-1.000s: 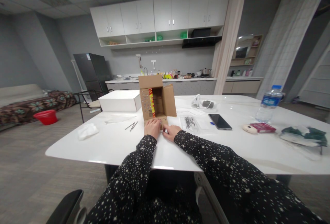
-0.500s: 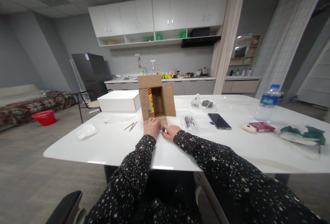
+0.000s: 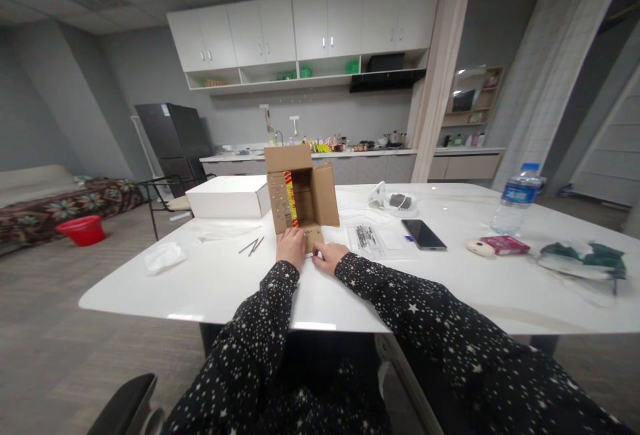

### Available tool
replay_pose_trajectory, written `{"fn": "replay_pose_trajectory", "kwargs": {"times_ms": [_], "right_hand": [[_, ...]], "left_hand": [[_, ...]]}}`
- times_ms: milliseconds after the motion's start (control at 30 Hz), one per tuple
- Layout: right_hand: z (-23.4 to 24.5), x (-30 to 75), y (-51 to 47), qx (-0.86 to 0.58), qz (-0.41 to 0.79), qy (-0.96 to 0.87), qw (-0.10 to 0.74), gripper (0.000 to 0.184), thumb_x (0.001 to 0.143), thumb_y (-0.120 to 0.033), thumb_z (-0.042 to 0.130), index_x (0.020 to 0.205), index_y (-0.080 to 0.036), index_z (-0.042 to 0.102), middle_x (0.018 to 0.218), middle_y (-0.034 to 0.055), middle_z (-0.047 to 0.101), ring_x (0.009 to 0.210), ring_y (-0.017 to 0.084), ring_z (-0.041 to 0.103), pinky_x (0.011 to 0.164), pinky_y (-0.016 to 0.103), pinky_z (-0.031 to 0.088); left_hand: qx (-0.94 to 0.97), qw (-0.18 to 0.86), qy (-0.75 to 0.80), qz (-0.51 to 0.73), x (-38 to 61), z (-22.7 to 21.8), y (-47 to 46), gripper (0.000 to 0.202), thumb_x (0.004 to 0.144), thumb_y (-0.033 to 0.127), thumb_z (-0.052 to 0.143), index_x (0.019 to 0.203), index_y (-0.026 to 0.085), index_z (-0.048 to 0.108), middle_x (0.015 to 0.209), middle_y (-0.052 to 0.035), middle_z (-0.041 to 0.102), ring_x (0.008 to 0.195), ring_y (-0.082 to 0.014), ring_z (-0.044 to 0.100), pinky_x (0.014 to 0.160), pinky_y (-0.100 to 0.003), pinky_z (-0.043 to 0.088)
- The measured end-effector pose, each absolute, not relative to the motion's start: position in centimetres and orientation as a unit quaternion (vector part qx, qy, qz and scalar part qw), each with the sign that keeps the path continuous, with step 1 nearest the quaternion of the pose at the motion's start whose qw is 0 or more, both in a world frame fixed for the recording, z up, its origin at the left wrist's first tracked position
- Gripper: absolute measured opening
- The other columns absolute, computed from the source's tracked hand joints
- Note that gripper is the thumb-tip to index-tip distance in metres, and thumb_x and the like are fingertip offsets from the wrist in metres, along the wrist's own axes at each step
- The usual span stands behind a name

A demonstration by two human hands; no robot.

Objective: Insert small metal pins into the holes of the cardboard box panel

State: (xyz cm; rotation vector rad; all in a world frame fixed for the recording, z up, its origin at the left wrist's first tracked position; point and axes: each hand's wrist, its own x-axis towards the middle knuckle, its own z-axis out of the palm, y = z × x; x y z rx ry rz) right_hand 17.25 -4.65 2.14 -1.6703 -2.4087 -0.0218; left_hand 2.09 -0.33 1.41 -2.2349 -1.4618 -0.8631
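Note:
A small cardboard box [image 3: 326, 196] stands on the white table with its open side toward me and its flaps spread. Red and yellow tape runs down its left flap. My left hand [image 3: 291, 246] lies palm down on the box's lower front flap, fingers stretched forward over it. At the right edge of that same flap, my right hand [image 3: 330, 257] rests with thumb and fingers curled together; what may be between its fingertips is too small to tell. Left of the box lie a few thin dark sticks [image 3: 256, 246].
A white box [image 3: 227, 196] stands behind on the left, crumpled tissue [image 3: 165, 257] nearer me. To the right are a clear plastic bag [image 3: 370, 240], a phone [image 3: 423, 234], a white device [image 3: 395, 201], a water bottle [image 3: 517, 198], a red packet [image 3: 507, 245] and a green-white bundle [image 3: 583, 261].
The whole view has shifted slightly. Both hands keep their places at the box's front flap, and nothing on the table has visibly moved.

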Motion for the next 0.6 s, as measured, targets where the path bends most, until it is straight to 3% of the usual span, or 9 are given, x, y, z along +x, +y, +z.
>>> {"fn": "replay_pose_trajectory", "kwargs": {"times_ms": [600], "right_hand": [[2.11,17.27,-4.62,-0.568,-0.004,-0.817,0.104,0.03,0.087,-0.044,0.038,0.105,-0.026,0.055,0.093,0.0034,0.066,0.082,0.018,0.06,0.067,0.027,0.037]], "left_hand": [[-0.787,0.172,-0.519,-0.285,2.22,1.63,-0.2,0.025,0.089,0.022,0.038,0.1,0.02,0.06,0.1,-0.0074,0.063,0.1,-0.0223,0.052,0.084,-0.036,0.038]]}}
